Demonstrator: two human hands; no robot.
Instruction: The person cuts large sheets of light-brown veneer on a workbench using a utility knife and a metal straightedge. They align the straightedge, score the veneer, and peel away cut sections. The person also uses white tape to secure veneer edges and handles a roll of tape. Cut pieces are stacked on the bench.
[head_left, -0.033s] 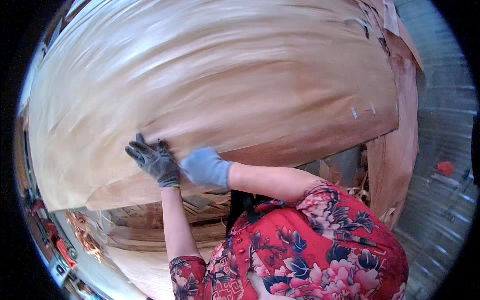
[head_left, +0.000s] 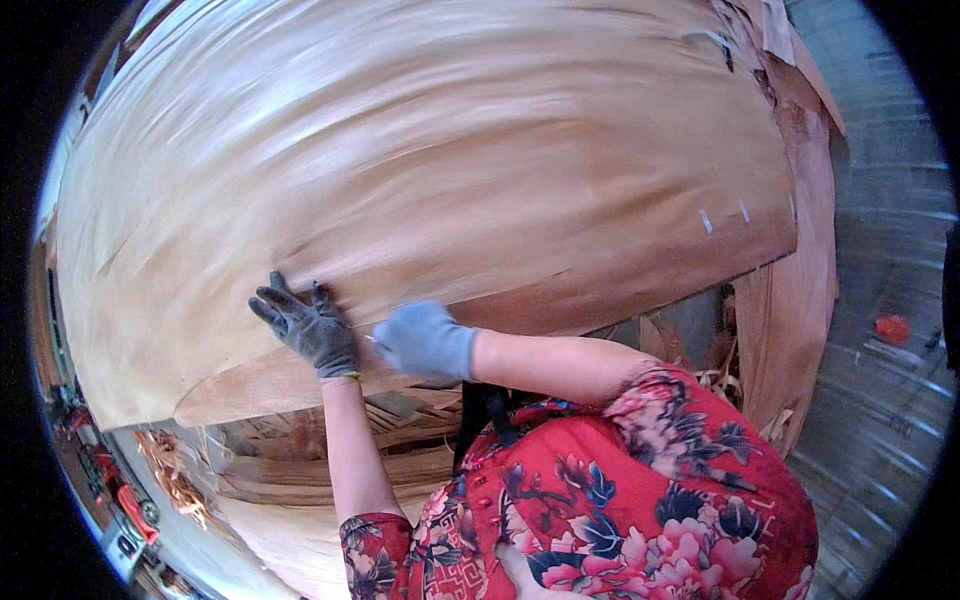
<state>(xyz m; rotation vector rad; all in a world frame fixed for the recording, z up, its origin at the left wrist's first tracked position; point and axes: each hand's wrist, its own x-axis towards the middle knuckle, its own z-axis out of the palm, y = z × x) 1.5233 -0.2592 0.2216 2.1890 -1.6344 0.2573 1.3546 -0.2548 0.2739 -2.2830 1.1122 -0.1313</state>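
Observation:
A wide, thin wood veneer sheet [head_left: 480, 190], pale tan with ripples, spreads in front of me. My left hand [head_left: 312, 328], in a dark grey glove, lies on it near the front edge with its fingers spread. Just to the right, my right hand [head_left: 425, 340], in a light blue-grey glove, is closed. A small pale tip pokes out from its left side; the rest of that thing is hidden in the fist. Along the sheet's near side runs a browner strip of veneer [head_left: 610, 285]. Several short white tape pieces [head_left: 706, 221] stick to the right part.
Below the front edge are stacked veneer layers [head_left: 330, 465] and loose scraps [head_left: 170, 475]. More brown veneer [head_left: 775, 330] hangs at the right. A red object [head_left: 892, 329] lies on the grey floor [head_left: 880, 430]. Red machine-like things [head_left: 130, 505] stand at the lower left.
My right hand has shifted slightly to the right, away from my left hand, and the pale tip shows more clearly. My left hand stays in nearly the same place.

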